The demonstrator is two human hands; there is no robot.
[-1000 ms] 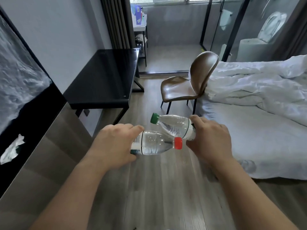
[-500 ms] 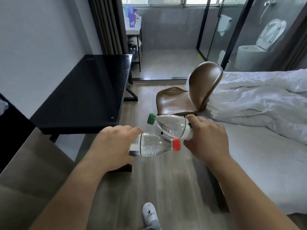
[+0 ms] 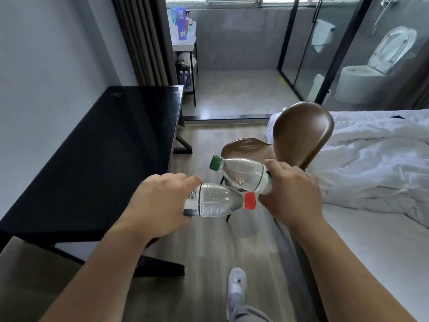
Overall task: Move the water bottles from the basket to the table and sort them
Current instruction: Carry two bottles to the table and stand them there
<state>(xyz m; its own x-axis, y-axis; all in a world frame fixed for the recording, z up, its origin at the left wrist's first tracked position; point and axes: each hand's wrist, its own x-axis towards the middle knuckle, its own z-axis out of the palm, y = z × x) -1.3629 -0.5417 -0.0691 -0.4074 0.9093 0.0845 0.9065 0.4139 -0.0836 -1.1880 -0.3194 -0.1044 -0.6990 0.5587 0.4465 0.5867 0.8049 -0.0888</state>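
Hands grip clear bottles: red-capped bottle (image 3: pixel 218 202), green-capped bottle (image 3: pixel 241 174).

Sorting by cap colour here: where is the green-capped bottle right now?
In the head view, the green-capped bottle is held in the right hand, right of centre, just above the red-capped bottle, in front of the brown chair.

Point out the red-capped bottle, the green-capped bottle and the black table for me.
red-capped bottle (image 3: pixel 216 202), head view, on its clear body, held in the left hand.
green-capped bottle (image 3: pixel 242 174), head view, on its clear body, held in the right hand.
black table (image 3: pixel 111 154), head view, on its bare top.
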